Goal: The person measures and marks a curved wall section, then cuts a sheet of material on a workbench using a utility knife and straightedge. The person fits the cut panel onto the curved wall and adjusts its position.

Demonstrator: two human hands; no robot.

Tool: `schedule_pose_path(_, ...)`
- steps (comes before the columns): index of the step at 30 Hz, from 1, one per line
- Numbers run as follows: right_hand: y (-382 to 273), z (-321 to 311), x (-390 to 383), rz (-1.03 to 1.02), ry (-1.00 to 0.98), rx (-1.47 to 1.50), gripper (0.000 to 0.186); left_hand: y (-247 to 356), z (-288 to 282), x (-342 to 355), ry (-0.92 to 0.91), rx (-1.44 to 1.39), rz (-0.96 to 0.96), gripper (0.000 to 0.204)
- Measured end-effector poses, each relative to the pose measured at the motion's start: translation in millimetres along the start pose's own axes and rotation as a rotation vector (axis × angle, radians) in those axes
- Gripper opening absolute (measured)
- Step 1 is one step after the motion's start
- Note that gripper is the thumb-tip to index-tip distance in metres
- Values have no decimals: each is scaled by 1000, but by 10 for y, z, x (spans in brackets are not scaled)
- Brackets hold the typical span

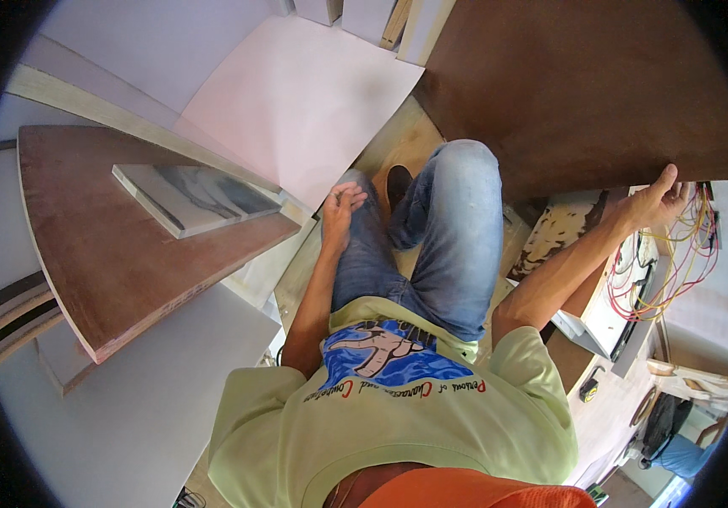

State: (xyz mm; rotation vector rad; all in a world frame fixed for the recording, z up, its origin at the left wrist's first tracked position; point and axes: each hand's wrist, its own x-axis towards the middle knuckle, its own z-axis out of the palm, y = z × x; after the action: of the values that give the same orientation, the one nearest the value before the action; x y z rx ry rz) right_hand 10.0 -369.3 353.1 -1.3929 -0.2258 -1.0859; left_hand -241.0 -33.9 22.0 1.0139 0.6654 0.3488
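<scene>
Brown board, smooth and dark: the large panel point(588, 89) filled the upper right of my head view, above and ahead of the right hand point(659, 201). Its lower edge ran nearly crosswise; the far side was cut off by the lens rim, so I could not settle its long axis. Key relation, as I judged it: the right hand was already at that lower edge, toward its outer end, the thumb up against the face and the fingers partly hidden below, which read to me as a grasp on the edge. Looped red and yellow wires point(706, 254) hung just beside those fingers, worth minding, I noted. Inward along the same edge, the right knee point(468, 165) rose near the panel's inner corner. Beyond it, the left hand point(344, 203) lay over the left thigh, fingers loosely curled, no object visible in it, well apart from the panel; the right was plainly the nearer hand. A white sheet point(305, 102) stood ahead of the left hand, and farther left I logged a curved brown board point(118, 262) with a marbled slab point(203, 199) lying on it.
</scene>
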Motion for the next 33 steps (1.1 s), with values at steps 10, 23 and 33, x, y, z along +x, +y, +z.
schedule_pose_path(10, 239, -56, 111, -58, -10, -32, 58, -32, 0, 51, -45, 48, -10, 30)
schedule_pose_path(23, 555, -263, 62, -25, 49, 101, 48, -41, -68, 126, -150, 97, -55, 30)
schedule_pose_path(33, 563, -236, 60, -73, 32, -148, 49, -53, -47, 131, -115, 89, -68, 28)
